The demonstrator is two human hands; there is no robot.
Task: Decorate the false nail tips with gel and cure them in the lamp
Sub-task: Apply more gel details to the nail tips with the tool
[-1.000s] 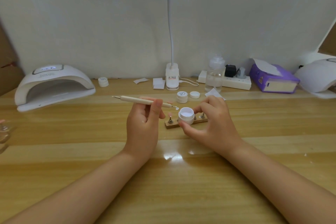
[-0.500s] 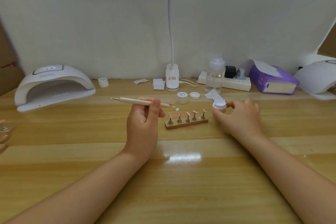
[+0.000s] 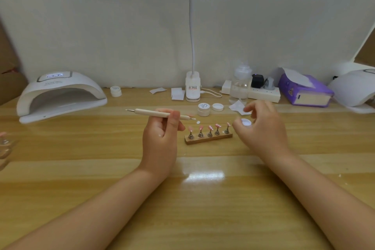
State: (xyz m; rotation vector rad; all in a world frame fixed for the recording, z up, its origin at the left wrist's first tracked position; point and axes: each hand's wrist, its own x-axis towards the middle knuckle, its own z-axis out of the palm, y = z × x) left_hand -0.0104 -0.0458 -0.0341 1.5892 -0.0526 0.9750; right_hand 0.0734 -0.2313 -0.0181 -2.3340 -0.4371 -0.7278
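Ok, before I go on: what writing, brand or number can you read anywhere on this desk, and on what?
Nothing reads clearly.
Curing lamp: grey brand print and a lit display, both blurred.
Closed gel jar: dark script on the lid, too small.
Jar by the wall: faint lid print, illegible.
Desk lamp base: red and white sticker, too small.
Purple tissue box: markings blurred.

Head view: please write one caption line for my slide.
Left hand holds a dotting tool above five pink nail tips on a wooden stand; right hand is at an open gel jar.
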